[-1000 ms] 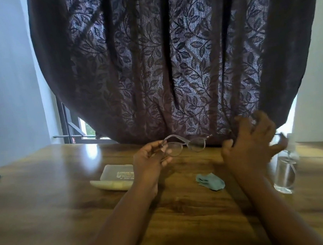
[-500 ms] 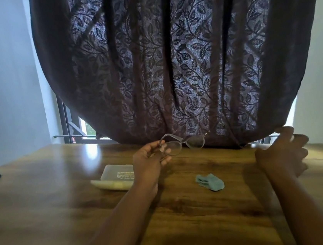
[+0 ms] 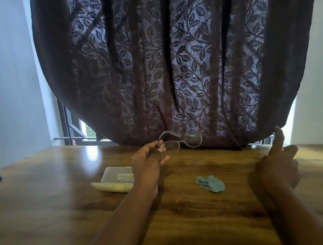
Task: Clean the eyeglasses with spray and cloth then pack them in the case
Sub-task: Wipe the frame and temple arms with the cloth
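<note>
Up front, the left hand (image 3: 148, 162) pinches the glasses (image 3: 181, 142) above the surface (image 3: 45, 206); the right hand (image 3: 278, 166) curls, its grip unclear.

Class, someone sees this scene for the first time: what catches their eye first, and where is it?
A dark leaf-patterned curtain fills the upper view, backlit behind the wooden table. Below it, the left hand holds up clear-framed eyeglasses by one temple. A crumpled teal cloth lies on the table between the hands.

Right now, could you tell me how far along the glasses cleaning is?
Early. The clear-framed eyeglasses are lifted in the left hand. The right hand is by the table's right side; the spray is not visible. Wiping remains: the crumpled teal cloth lies untouched. Packing remains: the pale translucent case is open.
</note>
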